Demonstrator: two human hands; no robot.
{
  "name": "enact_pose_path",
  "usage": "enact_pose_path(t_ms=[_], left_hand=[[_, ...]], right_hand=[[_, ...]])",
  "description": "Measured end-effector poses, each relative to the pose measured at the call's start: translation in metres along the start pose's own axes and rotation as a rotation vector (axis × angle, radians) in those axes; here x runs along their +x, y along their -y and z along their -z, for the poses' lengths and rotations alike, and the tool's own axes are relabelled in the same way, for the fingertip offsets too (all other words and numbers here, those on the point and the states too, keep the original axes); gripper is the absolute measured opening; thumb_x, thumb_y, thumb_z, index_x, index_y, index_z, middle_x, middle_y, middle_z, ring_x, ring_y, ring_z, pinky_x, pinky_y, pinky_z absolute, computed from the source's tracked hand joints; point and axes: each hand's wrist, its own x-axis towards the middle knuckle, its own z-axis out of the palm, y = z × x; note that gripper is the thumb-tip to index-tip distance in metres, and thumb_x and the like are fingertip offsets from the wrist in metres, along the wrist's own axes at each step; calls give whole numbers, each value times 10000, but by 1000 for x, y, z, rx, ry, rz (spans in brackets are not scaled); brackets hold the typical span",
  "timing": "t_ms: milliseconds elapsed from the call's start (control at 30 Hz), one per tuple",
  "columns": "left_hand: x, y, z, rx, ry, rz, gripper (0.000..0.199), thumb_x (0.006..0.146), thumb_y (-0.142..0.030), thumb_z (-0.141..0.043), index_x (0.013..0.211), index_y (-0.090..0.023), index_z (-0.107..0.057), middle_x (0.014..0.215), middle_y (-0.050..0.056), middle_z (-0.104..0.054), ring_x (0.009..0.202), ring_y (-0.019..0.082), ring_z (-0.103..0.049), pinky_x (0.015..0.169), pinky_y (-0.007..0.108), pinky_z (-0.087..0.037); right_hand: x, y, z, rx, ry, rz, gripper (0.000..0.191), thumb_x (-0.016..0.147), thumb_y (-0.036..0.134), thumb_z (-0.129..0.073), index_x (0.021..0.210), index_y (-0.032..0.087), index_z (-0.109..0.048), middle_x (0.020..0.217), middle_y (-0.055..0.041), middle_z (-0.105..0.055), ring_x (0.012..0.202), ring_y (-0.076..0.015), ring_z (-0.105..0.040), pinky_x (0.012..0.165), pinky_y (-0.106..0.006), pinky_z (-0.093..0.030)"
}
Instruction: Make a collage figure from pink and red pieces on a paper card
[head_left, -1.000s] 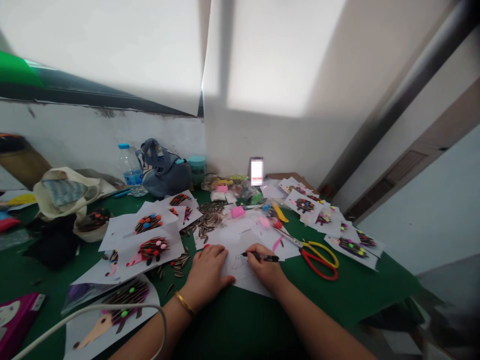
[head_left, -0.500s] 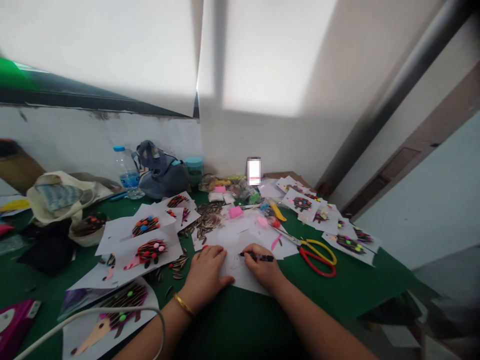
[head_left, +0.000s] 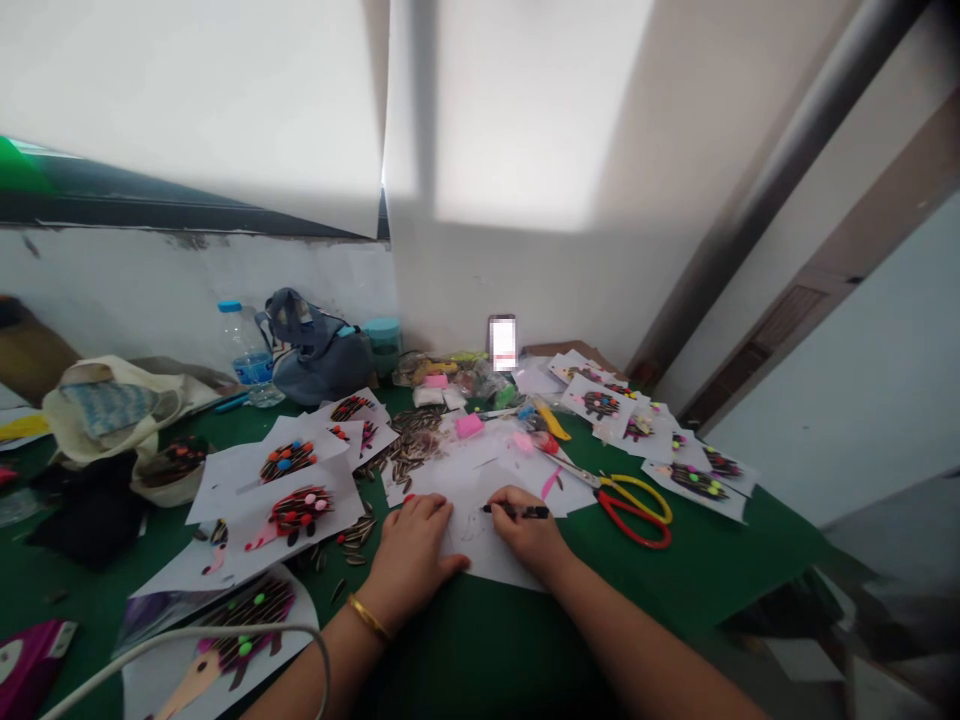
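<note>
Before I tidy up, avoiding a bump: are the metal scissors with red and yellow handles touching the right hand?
Apart. The head view shows green tablecloth between the scissors and right hand.

Left hand (head_left: 414,540) flat, right hand (head_left: 528,538) curled

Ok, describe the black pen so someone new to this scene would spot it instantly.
Start at the green table; near its front lies a white sheet with faint drawn lines. Over it, the right hand grips the pen, left of the red-and-yellow scissors. Unlike them, it is slim, dark and held.
</note>
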Motion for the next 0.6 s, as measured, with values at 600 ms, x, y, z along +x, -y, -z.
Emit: enact_pose_path(t_ms=[600], left_hand=[[2, 1, -2, 30, -17, 4, 610, 735, -460, -717, 1290, -269, -550, 1414, 72, -501, 1318, 318, -398, 1042, 464, -323]], right_hand=[[-1, 0, 1, -35, -27, 1, 137, 823, 232, -522, 798, 208, -655, 758, -8, -668, 737, -174, -616, 681, -273, -456]])
